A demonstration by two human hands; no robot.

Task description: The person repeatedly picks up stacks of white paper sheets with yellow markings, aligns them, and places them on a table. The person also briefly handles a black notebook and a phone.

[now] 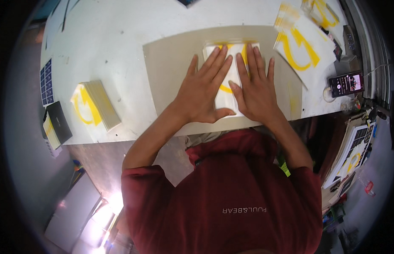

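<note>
A white paper piece with a yellow print [225,100], perhaps a folded sheet or a small stack, lies on a grey-beige board [167,63] at the near edge of the table. Flat on its left part rests my left hand [205,86], fingers pointing away and thumb stretched toward the paper's near end. My right hand [258,91] presses its right part, fingers likewise extended and a little apart. Both palms hide much of the paper, so how thick it is I cannot tell.
To the left stands a stack of folded white papers with yellow print [93,106], beside a black booklet-like item [59,122]. Loose printed sheets [300,53] lie at the far right. A lit phone [347,84] sits by the table's right edge. Papers [349,154] lean below it.
</note>
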